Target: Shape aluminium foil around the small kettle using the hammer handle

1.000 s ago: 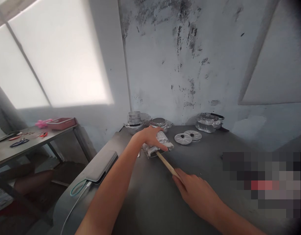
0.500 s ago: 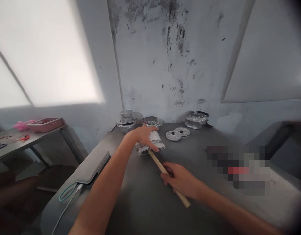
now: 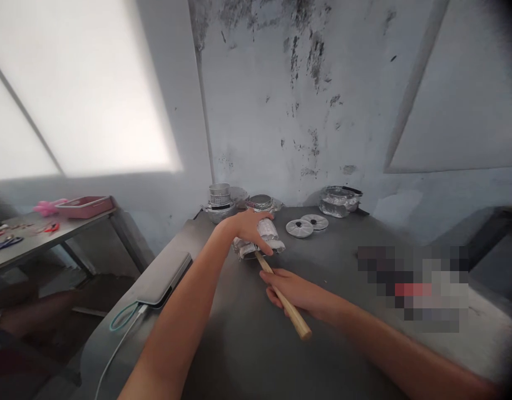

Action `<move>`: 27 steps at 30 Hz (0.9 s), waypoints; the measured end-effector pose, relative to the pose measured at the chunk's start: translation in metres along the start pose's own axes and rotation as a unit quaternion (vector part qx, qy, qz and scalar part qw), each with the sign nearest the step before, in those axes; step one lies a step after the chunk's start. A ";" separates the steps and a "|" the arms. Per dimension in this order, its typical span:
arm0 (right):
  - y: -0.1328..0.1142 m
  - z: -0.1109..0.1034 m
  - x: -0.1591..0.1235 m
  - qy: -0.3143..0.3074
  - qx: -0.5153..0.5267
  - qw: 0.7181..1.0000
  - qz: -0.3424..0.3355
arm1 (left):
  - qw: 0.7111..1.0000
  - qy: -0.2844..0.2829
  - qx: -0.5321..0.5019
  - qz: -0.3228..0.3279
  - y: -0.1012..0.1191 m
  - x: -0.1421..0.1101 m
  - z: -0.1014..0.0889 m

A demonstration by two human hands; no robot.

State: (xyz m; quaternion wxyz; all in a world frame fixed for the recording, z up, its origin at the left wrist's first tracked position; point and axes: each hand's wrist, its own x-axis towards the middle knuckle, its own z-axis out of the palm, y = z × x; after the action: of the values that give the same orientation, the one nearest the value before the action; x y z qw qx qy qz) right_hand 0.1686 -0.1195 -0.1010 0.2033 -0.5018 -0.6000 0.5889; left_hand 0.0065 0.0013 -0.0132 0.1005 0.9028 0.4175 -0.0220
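My left hand (image 3: 246, 226) lies over a crumpled, silvery, foil-like object (image 3: 268, 229) in the middle of the table, gripping it with thumb and fingers apart on its top. Much of that object is under the hand. My right hand (image 3: 287, 289) is closed around a pale wooden stick (image 3: 295, 318). The stick slants from the silvery object's near side toward me, its thicker end lower right. Whether its far tip goes inside the object, I cannot tell.
On the grey table (image 3: 239, 344) are two round lids (image 3: 299, 228), stacked metal pots (image 3: 219, 203), another pot (image 3: 259, 201), and a foil-covered pan (image 3: 341, 201). A grey case (image 3: 164, 278) with a cable lies left. Beyond it, a pink basket (image 3: 87, 206) stands on another table.
My right hand has moved forward and left with the stick, whose near end has swung left. My left hand stays on the silvery object. The view has shifted slightly.
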 end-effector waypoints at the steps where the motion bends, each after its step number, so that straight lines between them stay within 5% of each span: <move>1: 0.001 0.001 0.000 0.001 0.006 1.000 0.001 | 1.000 -0.002 -0.001 -0.001 0.000 0.000 -0.001; 27: 0.013 -0.001 0.000 0.034 -0.021 0.999 -0.017 | 1.000 0.018 -0.010 -0.013 0.003 -0.004 -0.002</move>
State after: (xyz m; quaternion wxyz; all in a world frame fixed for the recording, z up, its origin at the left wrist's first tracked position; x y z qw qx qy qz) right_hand 0.1745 -0.1215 -0.1129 0.2233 -0.5155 -0.6136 0.5548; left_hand 0.0061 -0.0030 -0.0101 0.1013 0.8966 0.4311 -0.0029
